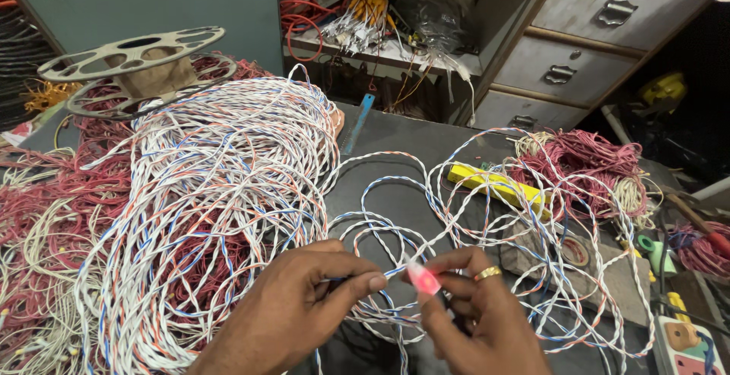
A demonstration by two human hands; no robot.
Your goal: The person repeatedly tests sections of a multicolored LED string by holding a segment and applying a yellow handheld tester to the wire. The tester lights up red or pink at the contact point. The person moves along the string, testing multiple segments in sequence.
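My left hand (304, 306) pinches a thin white twisted wire (380, 234) between thumb and forefinger near the bottom middle. My right hand (475, 314), with a gold ring on one finger, grips a small pink glowing object (423, 278), which looks like a lighter, close to the left fingertips. The wire end between the two hands is partly hidden by the fingers. A big heap of white wires twisted with blue and orange (220, 192) lies to the left on the dark table (395, 143). Loose loops of the same wire (487, 215) spread out behind my hands.
A grey spool (137, 59) stands at the back left over red and white wire bundles (38, 223). A yellow tool (498, 185), a red wire bundle (585, 162), a tape roll (576, 252) and a power strip (684, 341) lie at the right. Grey metal drawers (563, 71) stand behind.
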